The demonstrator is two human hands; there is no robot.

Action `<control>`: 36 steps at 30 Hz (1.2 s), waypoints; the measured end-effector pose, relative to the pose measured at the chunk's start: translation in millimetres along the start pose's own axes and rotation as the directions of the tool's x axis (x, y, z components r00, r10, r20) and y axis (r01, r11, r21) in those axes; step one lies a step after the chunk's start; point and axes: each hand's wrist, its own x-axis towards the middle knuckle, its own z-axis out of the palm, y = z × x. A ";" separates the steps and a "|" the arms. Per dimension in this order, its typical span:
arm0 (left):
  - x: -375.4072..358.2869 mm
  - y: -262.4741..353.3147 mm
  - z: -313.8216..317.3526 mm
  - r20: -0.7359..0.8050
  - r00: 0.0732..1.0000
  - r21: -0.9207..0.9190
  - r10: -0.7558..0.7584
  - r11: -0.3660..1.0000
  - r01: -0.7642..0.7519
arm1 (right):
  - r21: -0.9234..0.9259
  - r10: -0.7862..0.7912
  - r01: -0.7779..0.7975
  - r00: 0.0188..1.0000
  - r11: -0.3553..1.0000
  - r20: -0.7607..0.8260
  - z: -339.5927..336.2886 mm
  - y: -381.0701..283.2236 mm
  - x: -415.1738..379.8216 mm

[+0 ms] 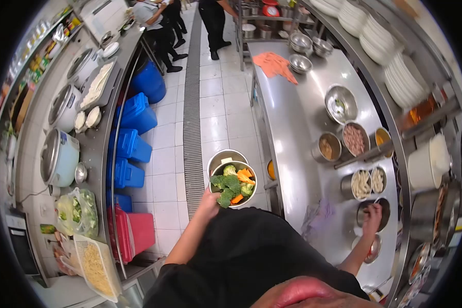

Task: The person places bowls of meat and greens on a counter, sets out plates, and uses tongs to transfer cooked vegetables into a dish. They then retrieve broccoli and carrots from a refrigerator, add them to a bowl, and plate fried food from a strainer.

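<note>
My left hand (pixel 208 203) is closed on the rim of a metal bowl (pixel 253 177) that holds broccoli (pixel 226 187) and orange vegetable pieces (pixel 245 175). Another round metal container (pixel 218 155) with a pale block in it shows just behind that bowl. On the right, my right hand (pixel 373 217) reaches over a dark round container (pixel 385 209) on the steel counter (pixel 297 159); its fingers are bent down, and what they hold, if anything, is hidden. Beside it sit two containers of pale pieces (pixel 361 185) and a bowl with something red (pixel 373 249).
Metal bowls (pixel 341 104), a pot of pinkish pieces (pixel 353 138) and an orange cloth (pixel 275 65) lie along the right counter. Stacked plates (pixel 405 79) fill the shelf above. Blue bins (pixel 133 145) and a red bin (pixel 138 231) stand left. People (pixel 210 23) stand in the far aisle.
</note>
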 end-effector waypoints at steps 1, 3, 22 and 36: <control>7.7 2.4 -9.5 0.000 1.000 -0.019 0.016 1.000 -0.016 | 0.030 0.050 -0.052 0.997 0.998 0.059 48.9 -4.0 -15.3; 30.9 8.0 -27.5 0.059 0.995 -0.056 -0.084 0.995 0.087 | 0.010 0.113 -0.116 0.976 0.993 0.186 161.5 -21.3 -44.6; 191.5 245.9 -153.8 0.087 0.989 -0.019 0.121 0.993 -0.120 | 0.191 -0.342 0.910 -0.059 0.368 0.938 817.1 -44.4 -192.9; 317.7 409.9 -224.6 -0.082 0.984 -0.118 0.160 0.979 -0.169 | 0.444 -0.421 0.783 -0.259 0.435 0.869 1063.9 -22.2 -121.8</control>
